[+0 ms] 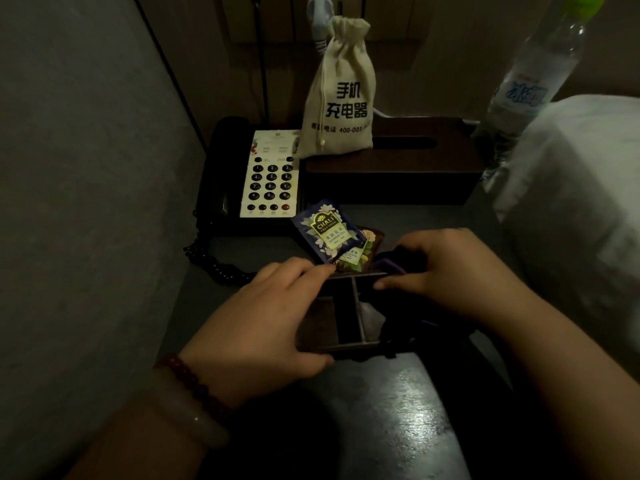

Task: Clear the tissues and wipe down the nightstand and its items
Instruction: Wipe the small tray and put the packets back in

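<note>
A small dark wooden divided box [346, 320] sits on the dark nightstand [398, 417]. My left hand [263, 323] grips its left side, fingers over the far rim and thumb at the near edge. My right hand [446, 268] holds a dark cloth [408, 327] against the box's right compartment. Tea sachets [327, 233] lie just behind the box. A dark tissue box [394, 178] stands further back, its slot showing no tissue.
A black phone [249, 181] with a white keypad sits at the back left, its coiled cord trailing forward. A beige drawstring pouch [341, 95] stands on the tissue box. A water bottle [530, 84] and white bedding [581, 188] are on the right. A grey wall bounds the left.
</note>
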